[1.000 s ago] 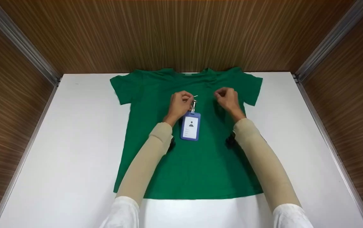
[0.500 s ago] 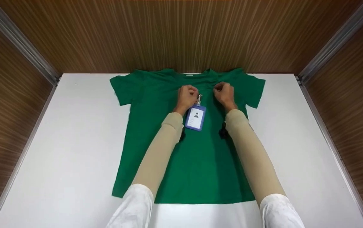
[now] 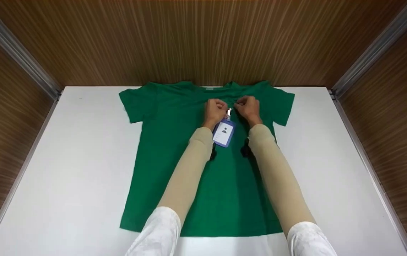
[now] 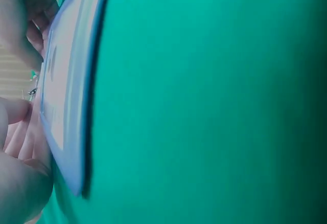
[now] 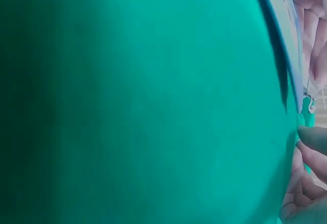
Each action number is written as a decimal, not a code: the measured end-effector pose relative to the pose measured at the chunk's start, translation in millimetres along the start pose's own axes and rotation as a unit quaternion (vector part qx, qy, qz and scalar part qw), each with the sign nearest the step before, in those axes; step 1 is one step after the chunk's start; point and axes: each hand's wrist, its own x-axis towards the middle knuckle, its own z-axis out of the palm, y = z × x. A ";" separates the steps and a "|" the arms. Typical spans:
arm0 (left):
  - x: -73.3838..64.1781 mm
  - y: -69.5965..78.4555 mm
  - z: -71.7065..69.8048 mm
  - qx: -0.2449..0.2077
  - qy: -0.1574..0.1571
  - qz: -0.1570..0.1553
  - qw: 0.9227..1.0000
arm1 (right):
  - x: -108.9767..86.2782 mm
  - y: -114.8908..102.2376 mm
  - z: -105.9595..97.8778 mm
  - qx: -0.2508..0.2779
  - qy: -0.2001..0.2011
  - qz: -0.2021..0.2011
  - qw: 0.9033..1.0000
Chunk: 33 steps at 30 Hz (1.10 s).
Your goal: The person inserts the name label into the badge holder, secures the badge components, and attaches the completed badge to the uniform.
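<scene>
A green T-shirt (image 3: 157,149) lies spread out, its neckline towards the back panel. Over its chest is a blue ID badge holder (image 3: 224,133) with a white card, tilted, hanging from a shiny metal clip (image 3: 229,112). My left hand (image 3: 215,112) pinches the metal piece at the top of that clip; a thin open pin (image 4: 31,92) shows by the fingertips in the left wrist view. Just right of it, my right hand (image 3: 249,109) pinches a raised bit of shirt fabric (image 5: 300,120) between thumb and fingers. The badge holder's lower edge stays close above the cloth.
The shirt lies on a white table (image 3: 82,160). A brown wood-grain panel (image 3: 203,42) stands at the back, with similar panels left and right. Metal rails (image 3: 359,142) run along the sides. A dark wrist camera (image 3: 246,148) sits under the right sleeve.
My left hand has moved right with the badge holder, which has tilted, bringing the clip close to my right hand. The right hand has shifted slightly left, over the shirt's chest.
</scene>
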 end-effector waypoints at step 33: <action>4.4 7.4 7.1 0.050 0.030 -0.010 0.998 | -7.7 -10.4 -5.8 0.049 -0.057 0.083 0.994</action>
